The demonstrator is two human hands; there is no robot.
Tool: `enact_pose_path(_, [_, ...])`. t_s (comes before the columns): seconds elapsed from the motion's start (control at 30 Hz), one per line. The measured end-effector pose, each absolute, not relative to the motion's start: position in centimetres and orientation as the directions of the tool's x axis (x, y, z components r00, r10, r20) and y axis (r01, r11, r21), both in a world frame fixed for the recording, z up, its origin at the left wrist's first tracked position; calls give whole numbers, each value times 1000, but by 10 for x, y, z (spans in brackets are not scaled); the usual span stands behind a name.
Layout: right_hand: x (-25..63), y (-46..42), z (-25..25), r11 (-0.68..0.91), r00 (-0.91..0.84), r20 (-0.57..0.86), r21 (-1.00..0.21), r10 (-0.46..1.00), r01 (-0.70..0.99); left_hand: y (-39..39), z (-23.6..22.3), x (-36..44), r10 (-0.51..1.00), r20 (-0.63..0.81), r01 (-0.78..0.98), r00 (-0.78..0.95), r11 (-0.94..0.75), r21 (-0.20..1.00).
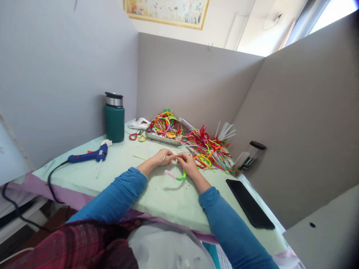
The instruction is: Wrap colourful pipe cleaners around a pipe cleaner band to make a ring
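Above the middle of the table, my left hand (165,157) and my right hand (187,163) meet fingertip to fingertip, both closed in a pinch. A fuzzy pipe cleaner (181,178), bright green with a pale pink end, curls down from beneath my right hand. Its upper part is hidden by the fingers. Something small and whitish shows at the fingertips of my left hand; whether it belongs to the same pipe cleaner I cannot tell. Just beyond my right hand lies a heap of loose coloured pipe cleaners (211,147), with a yellow coil (204,160) at its near edge.
A metal tray (164,139) holds coloured pipe-cleaner rings at the back. Scissors with red and yellow handles (137,137) lie beside it. On the left stand a green bottle (114,123) and a corded blue glue gun (89,155). A black phone-like slab (249,203) lies right. Grey partitions enclose the table.
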State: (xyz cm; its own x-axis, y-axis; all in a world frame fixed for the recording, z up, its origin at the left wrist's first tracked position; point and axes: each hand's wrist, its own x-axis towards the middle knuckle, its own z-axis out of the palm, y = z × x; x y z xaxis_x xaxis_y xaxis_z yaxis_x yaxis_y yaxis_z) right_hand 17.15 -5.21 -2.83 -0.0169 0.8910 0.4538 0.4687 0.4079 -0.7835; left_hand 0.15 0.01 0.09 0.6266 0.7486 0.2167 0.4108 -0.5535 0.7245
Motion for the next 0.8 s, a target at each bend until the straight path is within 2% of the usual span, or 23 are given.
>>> enact_pose_path(0.2, [173,-52,-27,387,29,452,-793,891,471,-3,3,1,695,259,326,671,-590,739])
enact_pose_path(0.37, [173,-54,-25,387,25,445,-803,895,452,-9,5,1,714,120,273,690,-410,871])
enact_pose_path(0.47, [174,-54,-25,384,26,442,-806,897,452,-9,3,2,715,95,224,693,-339,914])
enact_pose_path(0.8, [174,-54,-24,390,-5,432,-811,902,436,7,-13,4,758,166,289,630,-428,857])
